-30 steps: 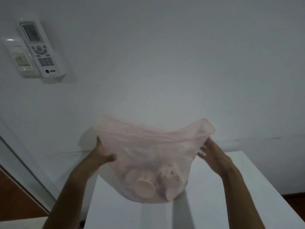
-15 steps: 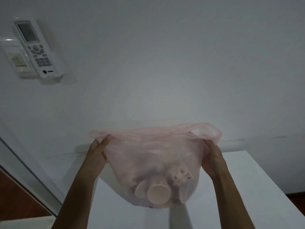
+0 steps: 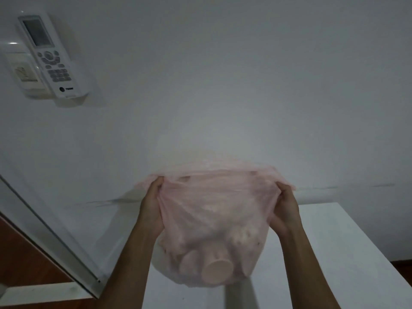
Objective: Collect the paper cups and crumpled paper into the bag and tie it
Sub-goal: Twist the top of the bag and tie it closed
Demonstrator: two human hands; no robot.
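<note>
Left hand (image 3: pixel 151 208) and right hand (image 3: pixel 285 210) each grip a side of the thin pink bag (image 3: pixel 214 215), cups (image 3: pixel 217 272) inside; likely light, floppy, best gathered at the rim.

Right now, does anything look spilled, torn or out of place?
Nothing stands out. The pink bag hangs between the left hand and right hand, each gripping its rim, with cups inside. No tear or spill shows. Its mouth is not yet tied.

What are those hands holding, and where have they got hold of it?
Both hands, left hand and right hand, grip the pink bag at opposite sides of its top edge.
</note>
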